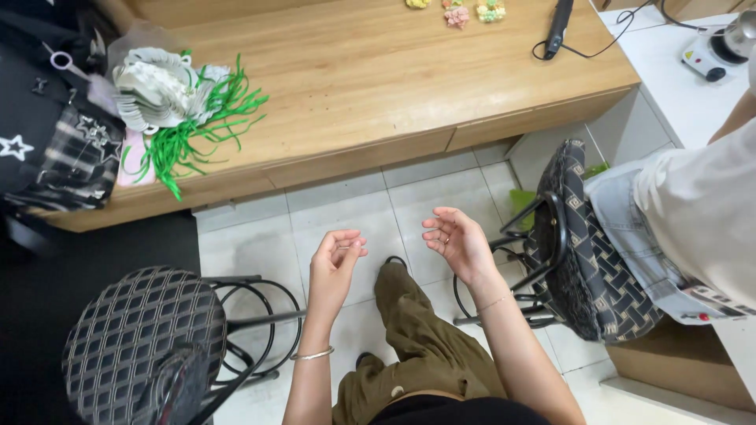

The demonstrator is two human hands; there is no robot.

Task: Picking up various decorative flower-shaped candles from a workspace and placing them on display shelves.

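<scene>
Bare, both hands are held over grey floor tiles (346,208) before a wooden bench (378,86). Left hand (335,264) is curled, fingertips pinched together; whether anything is held cannot be told. Right hand (457,244) is loosely spread, empty. Green strips (197,130) lie far left on the bench. Patterned stools (142,330) flank them.

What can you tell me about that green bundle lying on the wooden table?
The green bundle is a loose bunch of thin, bright green strips, like ribbon or paper grass. It lies sprawled at the left end of the wooden table, strands fanning out, some over the front edge. A stack of grey-white pieces rests against it. Neither hand touches it.
</scene>
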